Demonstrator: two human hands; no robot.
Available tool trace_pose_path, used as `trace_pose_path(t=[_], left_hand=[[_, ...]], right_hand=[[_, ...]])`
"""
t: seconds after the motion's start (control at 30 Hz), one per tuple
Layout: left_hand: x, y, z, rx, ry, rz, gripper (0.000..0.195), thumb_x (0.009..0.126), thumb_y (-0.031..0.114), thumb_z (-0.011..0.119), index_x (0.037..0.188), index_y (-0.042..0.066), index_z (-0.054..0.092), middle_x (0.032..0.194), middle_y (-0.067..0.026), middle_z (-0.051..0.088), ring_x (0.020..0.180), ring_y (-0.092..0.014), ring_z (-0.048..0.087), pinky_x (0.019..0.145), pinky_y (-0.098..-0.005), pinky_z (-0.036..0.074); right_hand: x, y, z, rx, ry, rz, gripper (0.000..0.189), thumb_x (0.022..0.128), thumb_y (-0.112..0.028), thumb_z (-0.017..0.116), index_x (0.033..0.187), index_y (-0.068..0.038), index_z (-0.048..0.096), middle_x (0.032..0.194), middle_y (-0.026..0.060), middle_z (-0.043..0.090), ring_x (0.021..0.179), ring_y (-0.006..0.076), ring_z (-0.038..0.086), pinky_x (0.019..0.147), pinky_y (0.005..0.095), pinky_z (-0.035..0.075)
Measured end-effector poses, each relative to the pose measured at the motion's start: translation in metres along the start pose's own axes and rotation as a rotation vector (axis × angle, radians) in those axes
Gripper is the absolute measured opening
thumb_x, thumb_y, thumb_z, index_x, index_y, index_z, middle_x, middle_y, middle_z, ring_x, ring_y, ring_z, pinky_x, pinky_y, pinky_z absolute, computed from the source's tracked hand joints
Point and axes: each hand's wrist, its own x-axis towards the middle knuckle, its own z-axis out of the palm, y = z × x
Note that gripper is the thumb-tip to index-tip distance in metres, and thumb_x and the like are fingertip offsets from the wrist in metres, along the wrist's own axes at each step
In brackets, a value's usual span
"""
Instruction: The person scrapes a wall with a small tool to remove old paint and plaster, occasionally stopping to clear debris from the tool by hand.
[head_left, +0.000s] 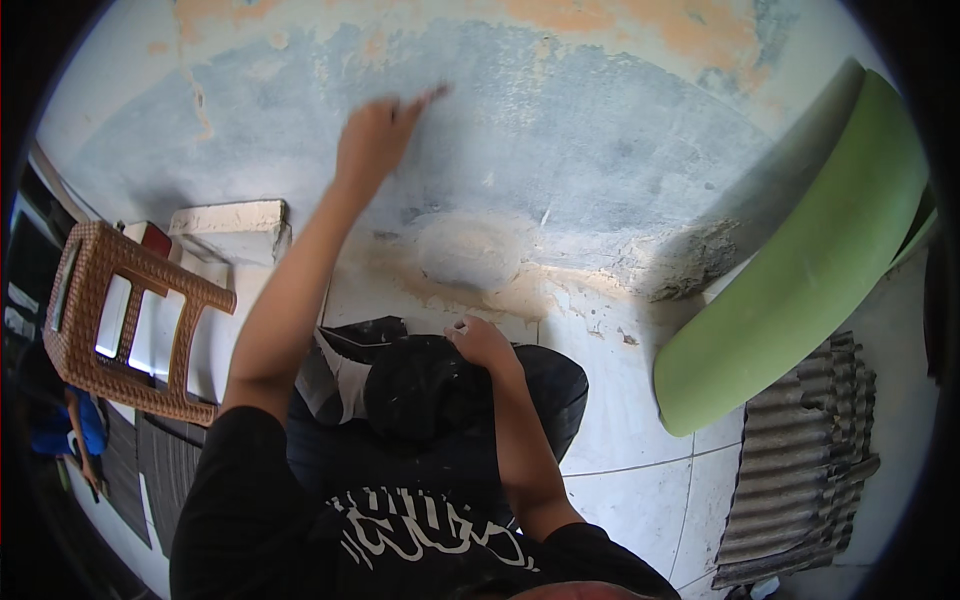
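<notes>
My left hand (373, 142) is raised in front of a wall (585, 135) with worn blue-grey, cream and orange paint. Its fingers point up and to the right, blurred; whether the dark tip is a finger or a small tool cannot be told. Lower down, my right hand (480, 341) rests by my knee in dark trousers (420, 382), fingers curled. Something pale shows at its fingertips, either dust or a small piece. Between the hands, at the foot of the wall, sits a rounded patch of plaster (472, 251).
A brown woven-pattern plastic stool (202, 281) lies tipped at left near a pale block (229, 220). A curved green sheet (795, 262) leans at right above corrugated sheets (795, 465) on the tiled floor (630, 420). Another person in blue (88, 420) is at far left.
</notes>
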Motion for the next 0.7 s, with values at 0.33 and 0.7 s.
trace_pose_path(t=[0.33, 0.7], left_hand=[[0.006, 0.002, 0.009, 0.122, 0.041, -0.013, 0.065, 0.092, 0.063, 0.052, 0.064, 0.005, 0.059, 0.056, -0.0137, 0.057, 0.052, -0.031, 0.057, 0.049, -0.0423, 0.045], [-0.18, -0.096, 0.075, -0.103, -0.637, -0.115, 0.051, 0.1, 0.045, 0.041, 0.099, 0.001, 0.066, 0.094, -0.0275, 0.066, 0.094, -0.044, 0.064, 0.081, -0.0536, 0.05]], right_hand=[[0.001, -0.003, 0.004, -0.011, 0.014, -0.019, 0.05, 0.089, -0.044, 0.06, 0.116, -0.002, 0.065, 0.115, 0.0221, 0.067, 0.112, 0.0375, 0.062, 0.097, 0.0461, 0.047], [-0.009, -0.008, -0.005, 0.083, 0.038, -0.011, 0.048, 0.089, -0.041, 0.063, 0.115, -0.001, 0.066, 0.117, 0.0244, 0.065, 0.114, 0.0385, 0.06, 0.098, 0.0449, 0.046]])
